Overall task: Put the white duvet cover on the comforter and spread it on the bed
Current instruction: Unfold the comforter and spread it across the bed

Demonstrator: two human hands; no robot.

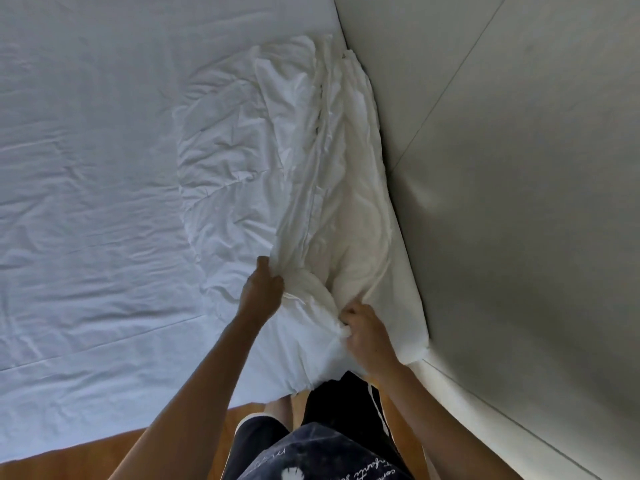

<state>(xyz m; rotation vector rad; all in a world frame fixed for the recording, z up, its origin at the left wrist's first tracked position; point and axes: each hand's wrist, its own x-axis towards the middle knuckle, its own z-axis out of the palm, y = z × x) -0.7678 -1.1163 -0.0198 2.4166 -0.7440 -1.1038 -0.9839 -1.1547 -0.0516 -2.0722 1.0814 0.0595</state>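
The white duvet cover (242,161) lies crumpled on the bed (86,168), bunched along the edge nearest the padded headboard (502,168). A creamier, thicker fabric, the comforter (360,216), sits in a long ridge between the cover and the headboard; the cover's folds overlap it along its left side (where one fabric ends and the other begins cannot be told with certainty near the hands).

The left hand (261,289) grips a fold of the cover at the near end of the bundle, fingers curled around the cloth with the thumb on top. The right hand (367,332) pinches a gathered knot of white fabric just beside the comforter's near end, fingers curled tight; which of the two fabrics it holds cannot be told. The two hands are near each other, with a rounded bulge of fabric between them.

The rest of the bed shows a flat, lightly wrinkled white sheet. The person stands at the bed's corner on a wooden floor (86,459), wearing dark shorts (346,407) and a dark printed shirt (311,455)
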